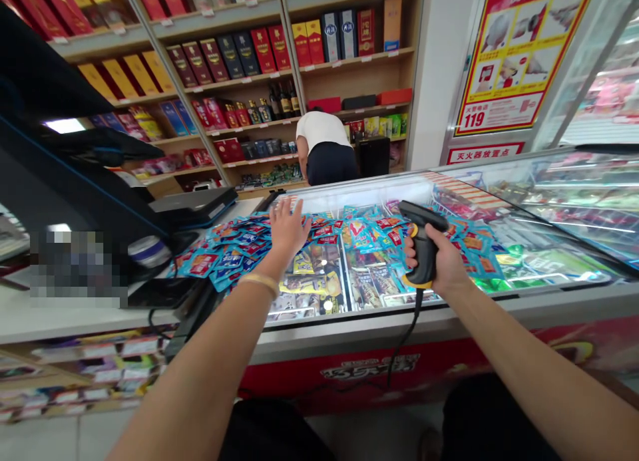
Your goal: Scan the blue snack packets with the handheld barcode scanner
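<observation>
My right hand (442,265) is closed round the grip of a black barcode scanner (422,238) with a yellow base; its cord hangs down over the freezer's front. The scanner's head points left over a spread of several small blue snack packets (372,233) lying on the glass lid of a chest freezer (499,298). My left hand (288,228) reaches out with fingers spread, hovering on or just above the blue packets at the left of the pile (229,248). A light band sits on my left wrist.
A black cash-register screen and stand (100,188) rise at the left on a white counter (74,318). Behind the freezer a person in a white top (324,145) bends toward wooden shelves of boxed bottles (239,55). A red safety poster (519,55) hangs at right.
</observation>
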`<state>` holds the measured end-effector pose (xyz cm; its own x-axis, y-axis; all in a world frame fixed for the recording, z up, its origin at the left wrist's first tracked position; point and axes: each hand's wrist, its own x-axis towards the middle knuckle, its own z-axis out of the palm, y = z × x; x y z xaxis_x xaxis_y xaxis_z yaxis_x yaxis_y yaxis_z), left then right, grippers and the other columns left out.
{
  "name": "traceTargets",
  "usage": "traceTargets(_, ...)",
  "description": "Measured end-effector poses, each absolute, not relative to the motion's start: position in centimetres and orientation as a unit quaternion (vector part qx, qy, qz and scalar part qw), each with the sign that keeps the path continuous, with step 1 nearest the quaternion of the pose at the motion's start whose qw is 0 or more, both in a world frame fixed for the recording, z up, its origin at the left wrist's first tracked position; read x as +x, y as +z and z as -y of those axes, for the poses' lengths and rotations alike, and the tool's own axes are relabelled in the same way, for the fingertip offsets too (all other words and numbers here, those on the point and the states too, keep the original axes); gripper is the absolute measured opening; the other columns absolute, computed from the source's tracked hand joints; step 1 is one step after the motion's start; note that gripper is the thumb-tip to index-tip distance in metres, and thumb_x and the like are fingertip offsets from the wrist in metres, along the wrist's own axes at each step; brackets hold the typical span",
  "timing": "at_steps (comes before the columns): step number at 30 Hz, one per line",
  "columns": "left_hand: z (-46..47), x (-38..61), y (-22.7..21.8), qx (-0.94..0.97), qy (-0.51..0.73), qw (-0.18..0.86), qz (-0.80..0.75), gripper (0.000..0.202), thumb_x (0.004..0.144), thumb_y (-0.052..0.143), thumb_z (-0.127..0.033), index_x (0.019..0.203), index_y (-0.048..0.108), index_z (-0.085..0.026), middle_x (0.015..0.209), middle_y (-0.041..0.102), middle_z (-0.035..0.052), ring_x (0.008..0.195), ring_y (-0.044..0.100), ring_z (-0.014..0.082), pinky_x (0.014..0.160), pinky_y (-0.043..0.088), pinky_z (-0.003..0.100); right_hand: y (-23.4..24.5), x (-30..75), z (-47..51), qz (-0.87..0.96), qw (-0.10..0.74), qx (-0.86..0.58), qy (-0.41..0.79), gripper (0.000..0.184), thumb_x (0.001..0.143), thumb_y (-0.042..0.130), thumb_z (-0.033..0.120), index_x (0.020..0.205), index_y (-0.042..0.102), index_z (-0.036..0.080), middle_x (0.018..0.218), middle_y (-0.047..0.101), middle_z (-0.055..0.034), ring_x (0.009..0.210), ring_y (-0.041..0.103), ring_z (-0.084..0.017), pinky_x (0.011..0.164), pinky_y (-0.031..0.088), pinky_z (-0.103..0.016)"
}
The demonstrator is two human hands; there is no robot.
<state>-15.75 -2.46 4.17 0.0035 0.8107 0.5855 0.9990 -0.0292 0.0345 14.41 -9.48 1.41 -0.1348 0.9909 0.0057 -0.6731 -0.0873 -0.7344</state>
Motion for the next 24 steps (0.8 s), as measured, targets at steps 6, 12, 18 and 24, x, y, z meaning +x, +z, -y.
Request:
traceTargets(6,2.8,-20.5,4.2,-0.636,-0.092,0.135,0.754,0.057,0.09,0.043,-0.047,0.139,0.048,-0.018,0.149,0.042,0.0184,0.138,0.034,0.0419,0.11,0.025,0.062,0.7,9.0,10.1,0.276,0.531,-0.28,0.75,0.023,0.084,0.062,0.04,0.08,0.057,0.017,0.063,0.055,-0.0003,0.046,0.047,-0.008,0.036,0.042,-0.017)
traceTargets(12,5.7,-20.5,3.2,-0.68,-0.079,0.166,0.71,0.048,0.092,0.046,-0.038,0.135,0.05,-0.018,0.138,0.055,0.017,0.129,0.047,0.0354,0.105,0.037,0.053,0.5,6.8,11.3,0.267,0.499,-0.284,0.774,0.022,0.087,0.058,0.036,0.078,0.059,0.016,0.062,0.056,-0.001,0.045,0.047,-0.008,0.036,0.042,-0.016)
traceTargets(18,9.4,-19.9,1.3,-0.714,-0.095,0.188,0.667,0.047,0.09,0.054,-0.031,0.135,0.05,-0.018,0.142,0.051,0.0166,0.133,0.044,0.0351,0.107,0.036,0.053,0.5,6.7,11.6,0.272,0.493,-0.299,0.77,0.025,0.09,0.053,0.034,0.075,0.058,0.015,0.061,0.055,-0.0004,0.044,0.046,-0.008,0.035,0.041,-0.016)
traceTargets(24,11.3,-19.5,-0.4,-0.74,-0.095,0.161,0.646,0.051,0.087,0.059,-0.028,0.136,0.051,-0.019,0.144,0.051,0.0145,0.138,0.04,0.0329,0.113,0.03,0.053,0.4,6.7,11.7,0.28,0.489,-0.326,0.759,0.024,0.092,0.05,0.032,0.078,0.058,0.015,0.06,0.055,-0.0002,0.043,0.047,-0.008,0.035,0.041,-0.016)
